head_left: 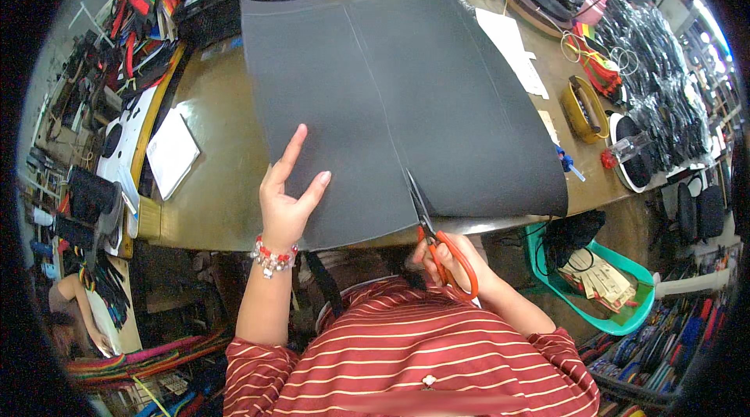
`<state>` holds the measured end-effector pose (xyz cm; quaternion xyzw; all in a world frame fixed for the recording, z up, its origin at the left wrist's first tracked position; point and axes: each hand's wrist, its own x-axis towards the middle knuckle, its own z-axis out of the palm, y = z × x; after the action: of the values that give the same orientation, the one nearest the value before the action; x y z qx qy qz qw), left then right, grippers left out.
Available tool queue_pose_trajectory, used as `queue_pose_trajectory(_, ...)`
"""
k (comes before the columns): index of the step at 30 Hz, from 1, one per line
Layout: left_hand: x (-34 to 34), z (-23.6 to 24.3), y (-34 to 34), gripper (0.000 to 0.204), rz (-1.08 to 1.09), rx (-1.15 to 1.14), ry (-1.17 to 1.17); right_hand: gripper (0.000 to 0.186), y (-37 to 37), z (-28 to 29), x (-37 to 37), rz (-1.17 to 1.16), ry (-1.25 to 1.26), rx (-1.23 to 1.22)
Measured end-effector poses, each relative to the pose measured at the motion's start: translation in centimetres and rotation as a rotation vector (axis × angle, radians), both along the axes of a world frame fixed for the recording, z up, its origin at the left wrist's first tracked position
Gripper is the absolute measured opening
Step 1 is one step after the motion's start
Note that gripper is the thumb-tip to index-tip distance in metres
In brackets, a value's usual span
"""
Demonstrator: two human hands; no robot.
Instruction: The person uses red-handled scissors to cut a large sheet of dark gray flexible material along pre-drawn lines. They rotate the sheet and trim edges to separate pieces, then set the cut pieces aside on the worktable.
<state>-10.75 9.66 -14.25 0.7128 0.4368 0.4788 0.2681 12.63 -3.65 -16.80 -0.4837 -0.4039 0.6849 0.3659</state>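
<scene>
A large black sheet of material [312, 73] lies across the table, with pale lines drawn along its length. My right hand [453, 257] grips scissors [461, 261] with orange-red handles at the sheet's near edge. Their dark blades lie along the middle line, where a short slit opens from the near edge. My left hand [291, 190] rests on the near left part of the sheet, thumb and forefinger stretched out and spread; its other fingers are partly hidden. A beaded bracelet circles that wrist.
White papers [172, 151] lie left on the brown table [211, 104]. A black bin [234, 3] with clear plastic stands far left. At the right are a yellow basket [584, 108] and many plastic-wrapped black items [648, 65]. A green tub [625, 323] sits below the table edge.
</scene>
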Motion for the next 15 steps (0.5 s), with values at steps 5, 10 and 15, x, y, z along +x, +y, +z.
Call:
queue_pose_trajectory(5, 0.6, 3.2, -0.8, 0.061, 0.023, 0.135, -0.055, 0.024, 2.4, 2.3, -0.1, 0.026, -0.110, 0.122)
queue_pose_trajectory(10, -1.5, 8.4, -1.4, 0.063, 0.112, 0.334, -0.058, 0.036, 3.7, 6.1, -1.2, 0.113, -0.201, 0.598)
queue_pose_trajectory(15, -4.0, 11.7, -1.0, 0.062, 0.255, 0.578, -0.021, 0.042, 7.5, 9.0, -2.6, 0.076, -0.299, 0.856)
